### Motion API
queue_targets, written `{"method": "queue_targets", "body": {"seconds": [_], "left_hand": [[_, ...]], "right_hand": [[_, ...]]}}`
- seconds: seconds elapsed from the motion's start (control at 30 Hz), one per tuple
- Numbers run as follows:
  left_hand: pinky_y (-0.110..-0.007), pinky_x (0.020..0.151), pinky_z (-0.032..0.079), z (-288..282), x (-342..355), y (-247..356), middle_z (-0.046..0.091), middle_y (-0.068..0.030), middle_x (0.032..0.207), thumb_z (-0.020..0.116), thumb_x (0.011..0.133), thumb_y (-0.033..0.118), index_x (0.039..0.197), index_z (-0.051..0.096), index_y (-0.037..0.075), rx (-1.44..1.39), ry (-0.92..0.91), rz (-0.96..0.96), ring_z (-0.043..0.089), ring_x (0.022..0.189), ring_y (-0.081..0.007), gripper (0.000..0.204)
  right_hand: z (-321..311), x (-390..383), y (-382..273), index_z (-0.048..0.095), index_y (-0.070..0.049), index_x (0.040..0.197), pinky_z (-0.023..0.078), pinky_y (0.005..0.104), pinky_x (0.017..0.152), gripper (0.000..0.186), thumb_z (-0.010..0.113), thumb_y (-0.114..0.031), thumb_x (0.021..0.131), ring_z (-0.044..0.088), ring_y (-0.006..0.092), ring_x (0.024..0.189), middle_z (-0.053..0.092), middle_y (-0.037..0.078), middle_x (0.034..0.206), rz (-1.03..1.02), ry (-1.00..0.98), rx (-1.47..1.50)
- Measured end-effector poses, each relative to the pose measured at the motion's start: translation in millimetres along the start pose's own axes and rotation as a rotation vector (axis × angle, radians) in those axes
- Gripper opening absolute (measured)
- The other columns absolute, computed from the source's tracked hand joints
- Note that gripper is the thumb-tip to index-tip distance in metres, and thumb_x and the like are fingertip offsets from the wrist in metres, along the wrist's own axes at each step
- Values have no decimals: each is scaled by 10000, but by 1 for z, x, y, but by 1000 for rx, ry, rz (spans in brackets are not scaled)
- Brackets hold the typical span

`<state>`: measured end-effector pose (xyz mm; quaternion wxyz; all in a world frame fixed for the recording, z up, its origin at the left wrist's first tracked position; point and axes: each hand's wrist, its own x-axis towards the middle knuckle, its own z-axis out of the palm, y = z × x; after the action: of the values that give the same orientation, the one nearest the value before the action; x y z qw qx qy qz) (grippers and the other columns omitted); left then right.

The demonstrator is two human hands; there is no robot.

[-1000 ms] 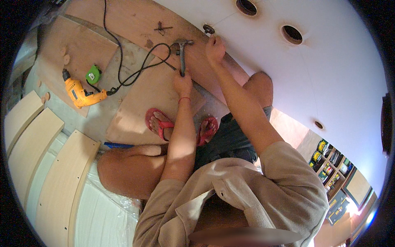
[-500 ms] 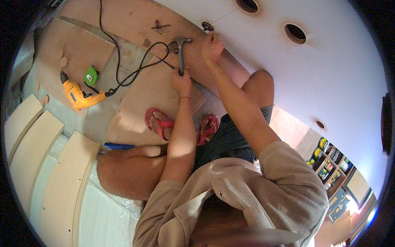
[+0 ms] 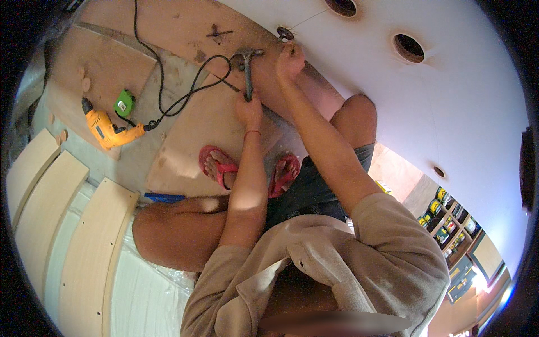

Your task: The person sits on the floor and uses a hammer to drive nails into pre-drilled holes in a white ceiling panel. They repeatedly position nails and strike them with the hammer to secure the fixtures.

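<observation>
My left hand (image 3: 249, 110) is wrapped round the handle of a claw hammer (image 3: 248, 73), whose metal head lies farther from me, close above the brown board (image 3: 191, 132). My right hand (image 3: 290, 63) is closed in a pinch beside a small dark hole (image 3: 284, 33) at the edge of the white panel (image 3: 370, 64). Whatever its fingers hold is too small and partly hidden to make out. Between the hammer head and that hole there is a gap.
An orange corded drill (image 3: 109, 129) and a green tape measure (image 3: 124, 103) lie at the left. A black cable (image 3: 193, 92) loops toward the hammer. Curved pale wood pieces (image 3: 92, 241) line the lower left. Round holes (image 3: 408, 48) pierce the panel. Shelves (image 3: 449, 222) stand at right.
</observation>
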<state>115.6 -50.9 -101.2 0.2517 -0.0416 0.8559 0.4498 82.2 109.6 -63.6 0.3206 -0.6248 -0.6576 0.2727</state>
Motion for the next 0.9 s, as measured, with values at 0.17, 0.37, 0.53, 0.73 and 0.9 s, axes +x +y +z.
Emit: {"method": "queue_targets", "body": {"seconds": [0.17, 0.37, 0.53, 0.73, 0.9], "left_hand": [[-493, 836, 520, 8, 6, -5, 719, -259, 998, 760, 840, 321, 1053, 709, -26, 82, 33, 9, 685, 967, -446, 410], [-485, 827, 524, 3, 2, 0, 718, -255, 989, 754, 842, 313, 1046, 713, -21, -38, 36, 35, 691, 946, -436, 394], [-469, 806, 530, -6, 1, 6, 731, -227, 981, 754, 849, 326, 1036, 729, -2, 30, -34, -5, 705, 929, -410, 379], [-461, 836, 535, -6, -1, 11, 737, -218, 1004, 752, 852, 321, 1079, 722, -4, 70, 5, -18, 706, 952, -404, 398], [-477, 839, 531, 4, 2, -7, 728, -251, 1000, 746, 835, 298, 1098, 698, -46, 17, 7, 19, 698, 944, -432, 435]], "right_hand": [[-41, 47, 12, 705, -36, 1050, 526, 369, 679, 277, 537, -257, 1054, 577, 196, 648, 594, 69, 715, 569, -999, 798], [-26, 57, 16, 637, -35, 1091, 555, 375, 696, 192, 534, -195, 1066, 560, 166, 658, 575, 35, 751, 976, -915, 1159], [-26, 48, 10, 604, -46, 980, 566, 395, 653, 111, 589, -142, 1035, 586, 170, 662, 611, 44, 781, 730, -925, 1096], [-23, 54, 10, 614, -69, 920, 530, 347, 582, 128, 625, -152, 1017, 571, 153, 614, 609, 39, 742, 793, -799, 867], [-22, 56, 15, 619, -80, 911, 474, 317, 551, 137, 628, -166, 1017, 546, 141, 615, 589, 20, 729, 516, -806, 627]]}}
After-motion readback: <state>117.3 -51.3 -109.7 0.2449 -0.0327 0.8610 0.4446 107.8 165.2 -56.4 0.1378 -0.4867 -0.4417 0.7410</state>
